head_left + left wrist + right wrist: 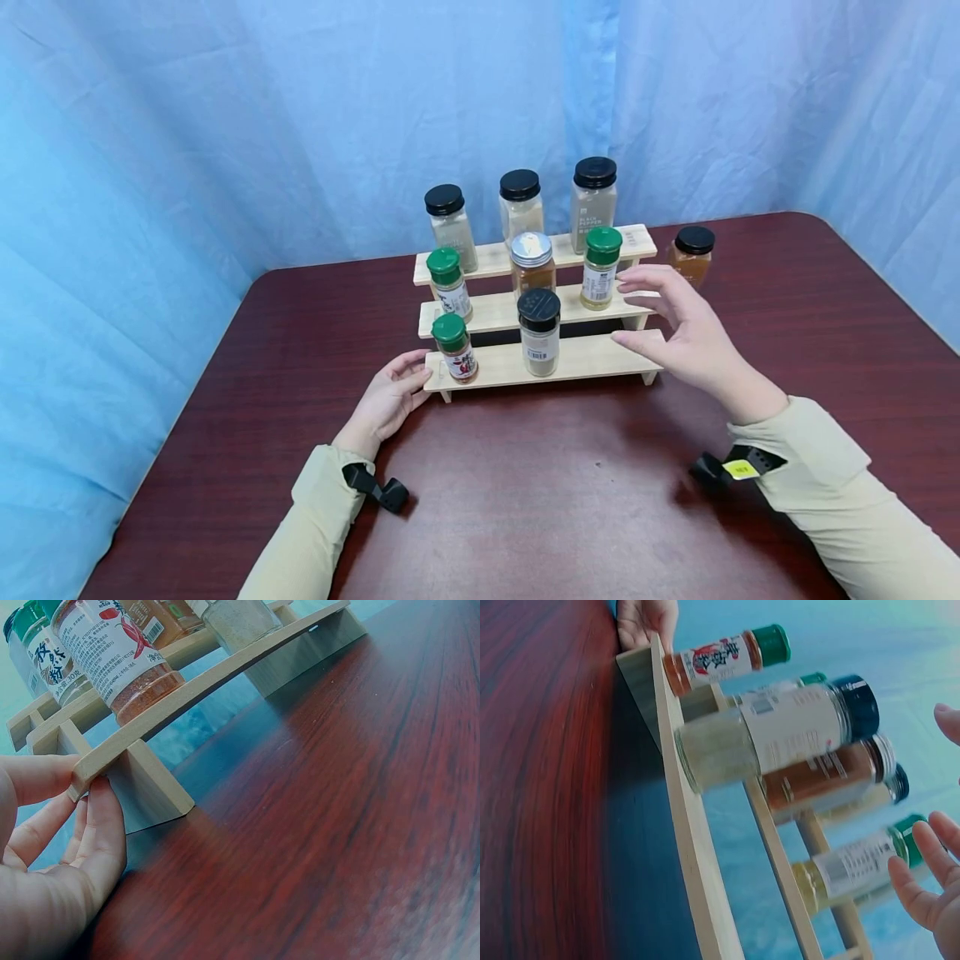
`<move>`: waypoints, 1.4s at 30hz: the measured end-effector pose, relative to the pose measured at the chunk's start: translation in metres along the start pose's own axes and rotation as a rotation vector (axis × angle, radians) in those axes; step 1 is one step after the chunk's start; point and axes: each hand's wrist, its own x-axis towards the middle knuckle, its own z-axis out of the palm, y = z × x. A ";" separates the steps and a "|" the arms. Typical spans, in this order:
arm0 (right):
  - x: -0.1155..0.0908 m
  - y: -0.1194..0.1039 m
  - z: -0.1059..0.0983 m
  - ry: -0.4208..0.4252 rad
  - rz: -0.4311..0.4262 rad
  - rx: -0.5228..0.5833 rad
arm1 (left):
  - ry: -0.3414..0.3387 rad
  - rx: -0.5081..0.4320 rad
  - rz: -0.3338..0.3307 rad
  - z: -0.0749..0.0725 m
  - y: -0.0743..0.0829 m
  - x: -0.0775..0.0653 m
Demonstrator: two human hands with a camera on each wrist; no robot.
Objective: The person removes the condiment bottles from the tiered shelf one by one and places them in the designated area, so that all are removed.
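Note:
A three-tier wooden spice rack (600, 357) stands on the table. At the left end of its lowest shelf, my left hand (388, 396) pinches the board between thumb and fingers, plain in the left wrist view. My right hand (686, 333) hovers with spread fingers and holds nothing; its fingertips are close to a green-capped spice jar (598, 275) on the middle shelf. Also on that shelf are a silver-lidded jar (534, 265) and another green-capped jar (453, 292). The lowest shelf bears a green-capped chili jar (459, 358) and a black-capped shaker (540, 337).
Three black-lidded jars, left (453, 229), middle (521, 212) and right (594, 208), line the top shelf. An orange-brown jar (690, 260) with a black lid stands right of the rack, behind my right hand. Blue curtains (337, 125) hang behind the dark red table (510, 492).

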 end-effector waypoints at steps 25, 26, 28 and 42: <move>0.017 -0.003 0.041 -0.179 0.016 -0.104 | -0.005 -0.007 -0.002 0.000 -0.001 0.001; 0.017 -0.003 0.042 -0.185 0.022 -0.106 | -0.004 -0.007 -0.001 0.000 -0.002 0.001; 0.017 -0.003 0.044 -0.197 0.035 -0.113 | -0.003 -0.009 0.000 0.000 -0.002 0.000; 0.010 0.009 0.059 -0.233 0.123 -0.097 | -0.005 0.022 0.002 0.000 -0.001 0.001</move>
